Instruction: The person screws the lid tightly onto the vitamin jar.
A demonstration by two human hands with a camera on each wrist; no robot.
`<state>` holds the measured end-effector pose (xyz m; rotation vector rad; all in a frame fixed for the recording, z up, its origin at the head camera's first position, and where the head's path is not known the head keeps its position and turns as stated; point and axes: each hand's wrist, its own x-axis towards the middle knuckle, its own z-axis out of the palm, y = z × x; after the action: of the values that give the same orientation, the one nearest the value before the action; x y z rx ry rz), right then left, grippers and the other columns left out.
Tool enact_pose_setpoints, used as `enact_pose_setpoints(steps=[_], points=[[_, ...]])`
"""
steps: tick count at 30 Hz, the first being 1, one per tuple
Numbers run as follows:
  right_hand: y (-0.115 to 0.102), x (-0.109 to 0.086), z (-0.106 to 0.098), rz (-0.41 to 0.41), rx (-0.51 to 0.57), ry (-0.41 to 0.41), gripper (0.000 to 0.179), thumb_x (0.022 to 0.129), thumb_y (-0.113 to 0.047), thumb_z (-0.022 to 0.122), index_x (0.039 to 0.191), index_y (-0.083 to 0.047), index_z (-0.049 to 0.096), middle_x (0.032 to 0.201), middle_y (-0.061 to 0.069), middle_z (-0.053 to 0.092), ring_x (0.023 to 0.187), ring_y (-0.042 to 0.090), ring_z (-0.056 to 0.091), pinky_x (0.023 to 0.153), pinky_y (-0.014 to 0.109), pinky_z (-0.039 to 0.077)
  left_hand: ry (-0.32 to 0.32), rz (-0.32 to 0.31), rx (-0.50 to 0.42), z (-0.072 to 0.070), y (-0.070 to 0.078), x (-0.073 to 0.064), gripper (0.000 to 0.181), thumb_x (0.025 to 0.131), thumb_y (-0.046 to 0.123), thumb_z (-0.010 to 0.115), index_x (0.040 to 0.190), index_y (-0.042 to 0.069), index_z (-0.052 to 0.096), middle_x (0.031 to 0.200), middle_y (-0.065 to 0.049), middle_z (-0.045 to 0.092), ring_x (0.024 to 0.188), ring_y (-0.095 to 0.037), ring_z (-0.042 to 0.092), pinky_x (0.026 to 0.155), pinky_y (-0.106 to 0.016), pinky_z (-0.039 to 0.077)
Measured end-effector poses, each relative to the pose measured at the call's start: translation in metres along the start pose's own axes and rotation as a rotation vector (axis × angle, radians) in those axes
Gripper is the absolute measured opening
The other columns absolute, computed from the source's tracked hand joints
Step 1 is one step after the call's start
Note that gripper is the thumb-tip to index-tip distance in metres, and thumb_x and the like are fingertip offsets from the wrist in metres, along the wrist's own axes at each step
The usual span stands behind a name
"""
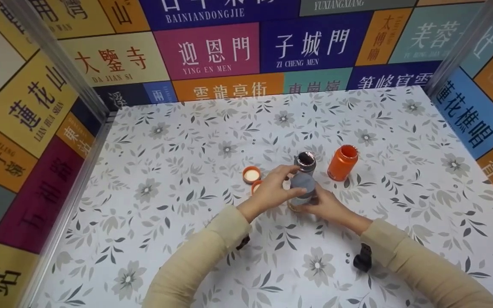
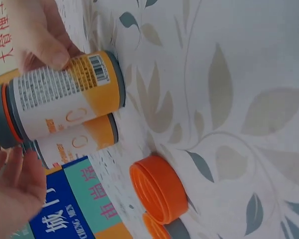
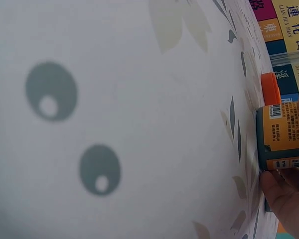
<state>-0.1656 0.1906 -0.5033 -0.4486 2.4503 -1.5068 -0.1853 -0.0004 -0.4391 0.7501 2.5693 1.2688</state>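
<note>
A white-and-orange labelled bottle (image 2: 65,94) with a grey lid (image 1: 302,184) stands near the table's middle. My right hand (image 1: 330,207) grips its body from the right. From the left, my left hand (image 1: 274,188) holds the lid between thumb and fingers. In the left wrist view, its fingertips (image 2: 32,167) lie by the lid's edge, where an orange ring shows. Just behind stands an uncapped grey bottle (image 1: 305,159) with a similar label. The right wrist view shows the held bottle's label (image 3: 284,129) and my right thumb below it.
An uncapped orange bottle (image 1: 343,163) stands to the right of the hands. Two detached orange-rimmed caps lie to the left, one cap (image 1: 251,175) fully visible and another cap (image 1: 255,186) partly behind my left hand. Sign-covered panels (image 1: 208,49) border the floral tabletop (image 1: 178,141).
</note>
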Motion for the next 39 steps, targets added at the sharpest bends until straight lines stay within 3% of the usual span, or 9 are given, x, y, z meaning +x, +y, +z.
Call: enact_pose_setpoints(steps=[4, 10, 17, 25, 31, 34, 39], points=[[-0.002, 0.0, -0.001, 0.008, -0.011, 0.004, 0.081, 0.075, -0.023, 0.075, 0.139, -0.007, 0.029, 0.126, 0.019, 0.05, 0.108, 0.031, 0.055, 0.092, 0.042, 0.044, 0.106, -0.016, 0.069, 0.005, 0.004, -0.002, 0.056, 0.073, 0.039, 0.074, 0.115, 0.007, 0.056, 0.104, -0.003, 0.056, 0.093, -0.02, 0.054, 0.078, -0.023, 0.043], [-0.002, 0.001, 0.0, 0.006, -0.03, 0.004, 0.075, 0.075, -0.024, 0.075, 0.136, -0.006, 0.034, 0.121, 0.018, 0.054, 0.104, 0.03, 0.056, 0.091, 0.042, 0.044, 0.12, 0.018, 0.078, 0.006, 0.0, -0.003, 0.049, 0.073, 0.033, 0.076, 0.11, 0.007, 0.058, 0.101, -0.004, 0.057, 0.093, -0.022, 0.055, 0.08, -0.022, 0.042], [-0.002, 0.001, -0.001, 0.02, -0.041, -0.002, 0.081, 0.075, -0.027, 0.075, 0.139, -0.009, 0.03, 0.126, 0.018, 0.052, 0.107, 0.03, 0.055, 0.092, 0.043, 0.043, -0.008, 0.081, 0.081, -0.003, -0.004, 0.003, 0.048, 0.079, 0.028, 0.072, 0.119, 0.006, 0.057, 0.115, -0.006, 0.058, 0.102, -0.022, 0.054, 0.086, -0.024, 0.043], [-0.001, 0.001, 0.0, 0.0, 0.0, -0.006, 0.081, 0.075, -0.019, 0.075, 0.14, -0.009, 0.028, 0.128, 0.019, 0.049, 0.109, 0.032, 0.055, 0.094, 0.044, 0.042, -0.171, 0.097, 0.177, -0.014, -0.003, 0.01, 0.048, 0.085, 0.023, 0.064, 0.129, 0.009, 0.05, 0.127, -0.005, 0.053, 0.116, -0.019, 0.048, 0.099, -0.03, 0.035], [-0.001, 0.001, 0.0, -0.012, 0.024, -0.006, 0.083, 0.075, -0.014, 0.074, 0.141, -0.006, 0.025, 0.129, 0.024, 0.047, 0.11, 0.036, 0.053, 0.094, 0.047, 0.041, -0.223, 0.097, 0.17, -0.016, -0.002, 0.011, 0.046, 0.089, 0.015, 0.059, 0.133, 0.008, 0.046, 0.133, -0.006, 0.049, 0.125, -0.018, 0.042, 0.107, -0.035, 0.026], [-0.001, 0.0, 0.0, -0.004, 0.007, -0.007, 0.085, 0.075, -0.018, 0.075, 0.142, -0.008, 0.025, 0.131, 0.021, 0.047, 0.109, 0.034, 0.054, 0.094, 0.046, 0.042, -0.191, 0.058, 0.132, -0.013, -0.002, 0.009, 0.053, 0.085, 0.022, 0.064, 0.133, 0.009, 0.046, 0.132, -0.007, 0.049, 0.121, -0.02, 0.045, 0.104, -0.034, 0.03], [-0.002, 0.0, -0.001, 0.009, -0.038, -0.004, 0.086, 0.074, -0.025, 0.076, 0.142, -0.011, 0.025, 0.13, 0.019, 0.049, 0.108, 0.031, 0.055, 0.093, 0.044, 0.042, -0.011, -0.008, 0.12, 0.001, 0.003, 0.003, 0.063, 0.074, 0.038, 0.074, 0.126, 0.01, 0.051, 0.115, -0.005, 0.055, 0.101, -0.021, 0.053, 0.084, -0.027, 0.042]])
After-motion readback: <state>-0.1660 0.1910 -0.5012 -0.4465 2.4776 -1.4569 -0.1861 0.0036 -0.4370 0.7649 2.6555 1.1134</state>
